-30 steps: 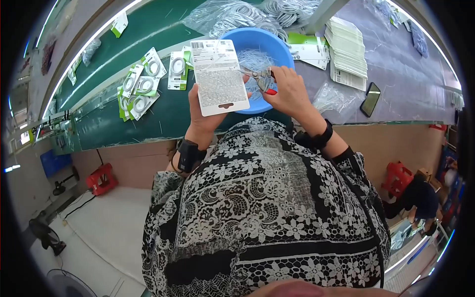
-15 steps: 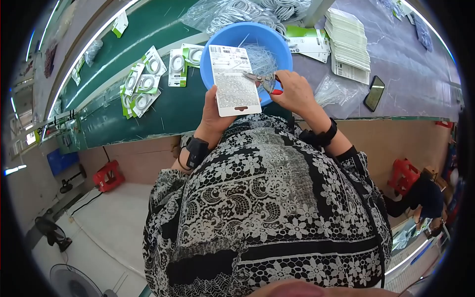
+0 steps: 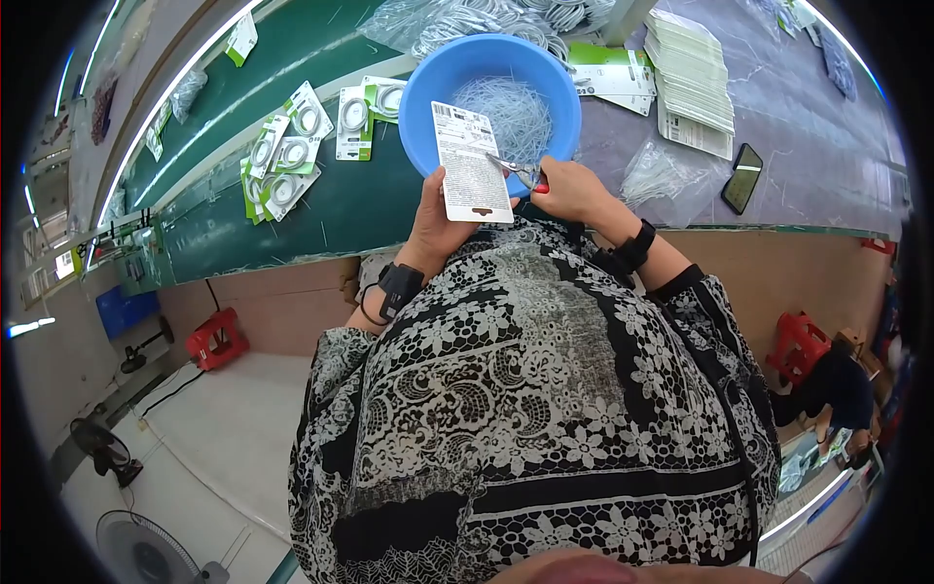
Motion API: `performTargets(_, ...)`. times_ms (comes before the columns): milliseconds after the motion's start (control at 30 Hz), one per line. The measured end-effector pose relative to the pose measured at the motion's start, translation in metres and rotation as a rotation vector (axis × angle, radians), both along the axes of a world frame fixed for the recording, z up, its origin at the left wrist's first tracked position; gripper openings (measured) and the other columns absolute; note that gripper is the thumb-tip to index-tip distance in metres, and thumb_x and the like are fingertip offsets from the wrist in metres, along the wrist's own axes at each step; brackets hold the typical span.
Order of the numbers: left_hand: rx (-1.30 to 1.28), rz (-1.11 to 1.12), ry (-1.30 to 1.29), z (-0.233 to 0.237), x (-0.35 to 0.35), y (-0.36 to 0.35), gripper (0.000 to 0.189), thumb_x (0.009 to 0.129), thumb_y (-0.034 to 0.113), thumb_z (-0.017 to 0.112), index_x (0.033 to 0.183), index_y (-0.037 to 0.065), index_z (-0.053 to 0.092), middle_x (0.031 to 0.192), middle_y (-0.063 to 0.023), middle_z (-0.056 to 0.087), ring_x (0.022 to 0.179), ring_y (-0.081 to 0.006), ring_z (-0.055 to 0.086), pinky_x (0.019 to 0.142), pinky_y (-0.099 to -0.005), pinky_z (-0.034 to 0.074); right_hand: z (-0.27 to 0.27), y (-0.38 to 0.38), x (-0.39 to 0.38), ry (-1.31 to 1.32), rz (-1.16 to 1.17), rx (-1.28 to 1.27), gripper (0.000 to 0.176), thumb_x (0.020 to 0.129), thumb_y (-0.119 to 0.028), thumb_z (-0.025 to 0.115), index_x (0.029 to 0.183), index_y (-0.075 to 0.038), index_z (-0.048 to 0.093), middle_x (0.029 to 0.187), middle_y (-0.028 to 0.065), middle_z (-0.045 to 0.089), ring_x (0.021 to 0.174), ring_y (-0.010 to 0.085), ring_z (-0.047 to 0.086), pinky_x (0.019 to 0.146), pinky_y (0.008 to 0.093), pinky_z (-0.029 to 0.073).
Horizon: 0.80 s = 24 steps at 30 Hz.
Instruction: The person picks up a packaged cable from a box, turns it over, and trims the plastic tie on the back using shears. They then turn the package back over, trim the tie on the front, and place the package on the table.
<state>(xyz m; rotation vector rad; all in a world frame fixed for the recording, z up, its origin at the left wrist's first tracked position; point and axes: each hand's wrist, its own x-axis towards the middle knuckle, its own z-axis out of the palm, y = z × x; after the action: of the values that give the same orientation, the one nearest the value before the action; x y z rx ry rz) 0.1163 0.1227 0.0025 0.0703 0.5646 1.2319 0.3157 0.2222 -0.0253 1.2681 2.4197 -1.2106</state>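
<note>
On my feed the left hand (image 3: 438,219) pinches the printed card (image 3: 471,175) by its lower left edge, fingers closed on it, over the near side of the blue basin (image 3: 419,100). To its right, the right hand (image 3: 572,190) has its fingers curled round the red-handled cutters (image 3: 522,173), whose tips seem to touch the card, though I can't see that contact clearly.

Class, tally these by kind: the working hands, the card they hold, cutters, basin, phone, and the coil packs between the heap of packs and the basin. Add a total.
Hands (left hand, right hand): 2
Held card: 1
Cutters: 1
Basin: 1
Phone: 1
Coil packs: 2
Total: 8
</note>
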Motion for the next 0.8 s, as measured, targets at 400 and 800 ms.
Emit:
performTargets(400,-0.030,-0.093,0.014,0.004,0.005,-0.006,0.072,0.088,0.047,0.052,0.143,0.008,0.026,0.141,-0.0148,0.040,0.129,-0.0299,0.041,0.103,-0.0633,0.034,0.011,0.013,-0.014,0.145,-0.146,0.008,0.035,0.076,-0.029,0.057,0.093,0.002,0.052,0.089,0.0232,0.063,0.085,0.0387,0.061,0.074,0.0426,0.048)
performTargets(800,-0.080,-0.098,-0.012,-0.006,0.001,-0.007,0.074,0.087,0.051,0.052,0.143,0.010,0.027,0.140,-0.0152,0.040,0.126,-0.0317,0.044,0.103,-0.0647,0.033,-0.015,0.013,-0.017,0.034,-0.061,0.074,0.031,0.078,-0.026,0.058,0.091,0.001,0.050,0.081,0.0220,0.062,0.079,0.0411,0.060,0.069,0.0462,0.046)
